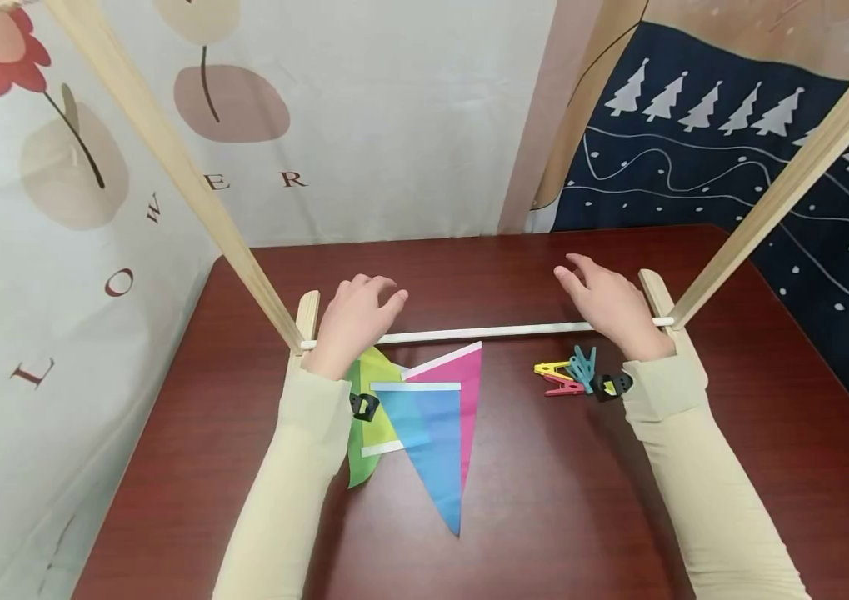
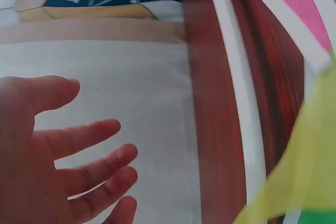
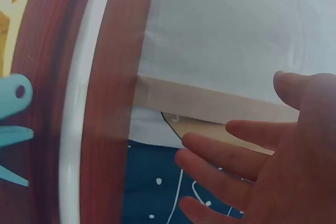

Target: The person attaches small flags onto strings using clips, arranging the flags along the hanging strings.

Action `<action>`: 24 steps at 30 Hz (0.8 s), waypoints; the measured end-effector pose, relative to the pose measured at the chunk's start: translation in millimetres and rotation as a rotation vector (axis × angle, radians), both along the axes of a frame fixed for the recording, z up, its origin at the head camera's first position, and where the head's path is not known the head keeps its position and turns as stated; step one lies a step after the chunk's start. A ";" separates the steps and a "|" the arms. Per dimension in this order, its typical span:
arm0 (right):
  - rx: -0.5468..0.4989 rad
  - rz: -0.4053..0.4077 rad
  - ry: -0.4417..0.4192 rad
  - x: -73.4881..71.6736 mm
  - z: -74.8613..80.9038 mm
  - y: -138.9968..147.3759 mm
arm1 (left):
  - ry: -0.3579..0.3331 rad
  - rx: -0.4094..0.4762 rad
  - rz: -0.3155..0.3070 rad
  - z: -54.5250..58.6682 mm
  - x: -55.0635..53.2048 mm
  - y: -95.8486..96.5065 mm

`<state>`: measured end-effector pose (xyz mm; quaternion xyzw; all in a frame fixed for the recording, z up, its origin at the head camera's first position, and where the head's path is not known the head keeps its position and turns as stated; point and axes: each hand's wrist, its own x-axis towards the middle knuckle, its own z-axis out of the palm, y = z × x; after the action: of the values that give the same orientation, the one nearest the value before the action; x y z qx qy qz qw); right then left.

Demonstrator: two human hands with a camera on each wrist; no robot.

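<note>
My left hand (image 1: 355, 321) hovers near the left end of a white rod (image 1: 484, 332), fingers loosely bent and holding nothing. Over the rod's right end, my right hand (image 1: 611, 308) is likewise bare, its fingers spread in the right wrist view. Below the left hand lie overlapping triangular pennants with white top strips: a blue pennant (image 1: 431, 450) on top, a pink pennant (image 1: 471, 392), a yellow pennant (image 1: 379, 421) and a green pennant (image 1: 359, 471), partly hidden by the left wrist. Left of the right wrist sit yellow (image 1: 550, 367), red (image 1: 563, 388) and teal clothespins (image 1: 581, 368).
Slanting wooden posts rise at both sides, a left post (image 1: 177, 167) and a right post (image 1: 791, 167), with the rod running between their feet. The brown table (image 1: 514, 500) meets a pale printed cloth (image 1: 409, 125) behind; a dark blue tree-patterned cloth (image 1: 694, 183) hangs at right.
</note>
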<state>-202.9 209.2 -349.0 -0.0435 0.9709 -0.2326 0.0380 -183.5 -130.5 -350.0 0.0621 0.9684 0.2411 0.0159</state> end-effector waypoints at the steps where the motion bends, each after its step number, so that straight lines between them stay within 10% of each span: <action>1: -0.014 -0.003 0.001 1.7 -1.3 0.4 | -0.009 0.030 -0.007 0.2 1.8 1.0; 24: -0.412 -0.100 0.066 45.4 -41.1 25.4 | -0.164 0.495 -0.046 -25.7 35.1 -6.0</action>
<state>-157.5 234.6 -390.0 -0.0098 0.9045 -0.4261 -0.0149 -148.4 -136.5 -375.7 0.0665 0.8737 0.4745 0.0841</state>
